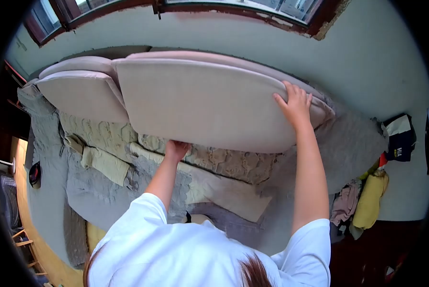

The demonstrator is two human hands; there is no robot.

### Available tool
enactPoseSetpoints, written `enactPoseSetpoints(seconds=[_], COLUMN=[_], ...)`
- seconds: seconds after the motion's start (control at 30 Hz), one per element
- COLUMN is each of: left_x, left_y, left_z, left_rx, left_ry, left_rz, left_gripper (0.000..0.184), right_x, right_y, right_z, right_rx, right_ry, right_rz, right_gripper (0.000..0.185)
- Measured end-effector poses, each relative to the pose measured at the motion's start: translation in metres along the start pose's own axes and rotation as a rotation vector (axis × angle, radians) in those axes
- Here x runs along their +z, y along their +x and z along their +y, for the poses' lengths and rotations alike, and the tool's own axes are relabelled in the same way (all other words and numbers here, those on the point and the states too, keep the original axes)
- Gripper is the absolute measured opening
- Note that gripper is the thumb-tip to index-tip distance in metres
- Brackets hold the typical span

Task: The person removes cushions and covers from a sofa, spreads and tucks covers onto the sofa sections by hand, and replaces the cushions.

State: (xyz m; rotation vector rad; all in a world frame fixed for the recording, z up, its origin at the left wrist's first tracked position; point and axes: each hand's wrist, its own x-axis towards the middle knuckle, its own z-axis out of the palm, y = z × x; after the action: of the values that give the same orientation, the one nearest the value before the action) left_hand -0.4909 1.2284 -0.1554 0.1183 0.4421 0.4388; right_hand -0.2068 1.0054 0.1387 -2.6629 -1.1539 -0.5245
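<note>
Sofa (351, 143) cushion (200, 100) leans at 12 o'clock. Right hand (297, 99) grips its 2 o'clock edge, fingers spread; left hand (177, 150) at 7, fingers partly hidden, can't tell grip. Might flop forward if right slackens.

Sofa (97, 128): patterned seat (229, 161), rumpled grey cover (99, 186); large beige cushion (195, 103), smaller cushion (78, 95) alongside.
</note>
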Motion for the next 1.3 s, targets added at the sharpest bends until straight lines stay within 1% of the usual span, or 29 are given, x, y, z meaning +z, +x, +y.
enactPoseSetpoints(seconds=[0.07,0.1,0.17,0.2,0.27,0.3,0.33,0.37,0.4,0.47,0.53,0.6,0.67,0.77,0.87,0.9,0.93,0.97,1.03,1.07,1.13,1.17,1.23,1.27,1.3], left_x=[-0.045,-0.025,0.053,0.068,0.080,0.074,0.066,0.058,0.049,0.037,0.036,0.035,0.029,0.012,0.015,0.016,0.012,0.006,-0.001,-0.005,0.020,0.027,0.032,0.033,0.030], left_y=[0.025,0.016,-0.025,-0.037,-0.053,-0.051,-0.048,-0.043,-0.036,-0.023,-0.031,-0.035,-0.042,-0.031,-0.024,-0.023,-0.023,-0.022,-0.022,-0.027,-0.039,-0.043,-0.052,-0.048,-0.042], left_z=[0.000,-0.004,-0.006,-0.004,-0.003,-0.004,-0.003,-0.004,-0.008,-0.014,-0.017,-0.023,-0.034,-0.029,-0.025,-0.027,-0.028,-0.030,-0.029,-0.029,-0.031,-0.034,-0.041,-0.042,-0.037], left_rx=[-0.139,-0.056,0.108,0.124,0.151,0.157,0.162,0.163,0.184,0.226,0.191,0.188,0.208,0.151,0.122,0.119,0.106,0.114,0.138,0.129,0.119,0.123,0.126,0.122,0.098], left_ry=[-0.149,-0.106,-0.012,0.011,0.059,0.064,0.072,0.087,0.071,0.043,0.030,0.007,-0.014,0.023,0.035,0.039,0.019,0.025,0.055,0.067,0.090,0.053,-0.015,0.020,0.035], left_rz=[-0.672,-0.390,0.172,0.198,0.252,0.289,0.326,0.363,0.358,0.344,0.328,0.340,0.393,0.434,0.458,0.456,0.389,0.408,0.449,0.438,0.404,0.411,0.440,0.447,0.496], left_gripper=[0.037,0.039,0.043,0.043,0.042,0.042,0.043,0.044,0.044,0.044,0.044,0.043,0.041,0.041,0.041,0.041,0.041,0.042,0.042,0.040,0.037,0.036,0.035,0.035,0.035], right_x=[-0.005,-0.008,-0.016,-0.018,-0.012,-0.007,0.005,0.026,0.050,0.062,0.045,0.024,0.017,0.031,0.023,0.029,0.039,0.046,0.051,0.053,0.050,0.046,0.033,0.039,0.052], right_y=[-0.001,-0.001,-0.002,-0.004,-0.004,-0.003,-0.005,-0.007,-0.007,-0.001,0.011,0.031,0.049,0.050,0.009,-0.003,-0.016,-0.024,-0.019,-0.012,0.009,0.018,0.038,0.046,0.052], right_z=[-0.001,-0.001,-0.003,-0.003,-0.003,-0.003,-0.006,-0.007,-0.006,-0.012,-0.025,-0.056,-0.087,-0.094,-0.054,-0.041,-0.029,-0.020,-0.018,-0.019,-0.024,-0.028,-0.042,-0.046,-0.043], right_rx=[-0.002,-0.001,-0.001,0.001,0.004,0.005,-0.025,-0.009,0.011,0.027,0.009,-0.089,-0.181,-0.154,-0.011,0.047,0.102,0.160,0.147,0.139,0.116,0.106,0.006,0.015,0.069], right_ry=[-0.004,-0.007,0.012,0.021,-0.005,-0.019,-0.058,-0.017,0.023,0.146,0.313,0.408,0.554,0.375,0.002,0.015,0.029,0.048,0.040,0.041,0.095,0.122,0.144,0.155,0.148], right_rz=[-0.010,-0.006,0.029,0.044,-0.021,-0.053,-0.056,-0.014,0.029,0.100,0.151,0.235,0.138,0.198,0.361,0.351,0.336,0.319,0.330,0.341,0.438,0.481,0.483,0.476,0.434], right_gripper=[0.049,0.048,0.043,0.040,0.034,0.031,0.024,0.020,0.016,0.010,0.008,0.011,0.009,0.007,0.015,0.017,0.021,0.025,0.032,0.035,0.040,0.043,0.042,0.044,0.043])
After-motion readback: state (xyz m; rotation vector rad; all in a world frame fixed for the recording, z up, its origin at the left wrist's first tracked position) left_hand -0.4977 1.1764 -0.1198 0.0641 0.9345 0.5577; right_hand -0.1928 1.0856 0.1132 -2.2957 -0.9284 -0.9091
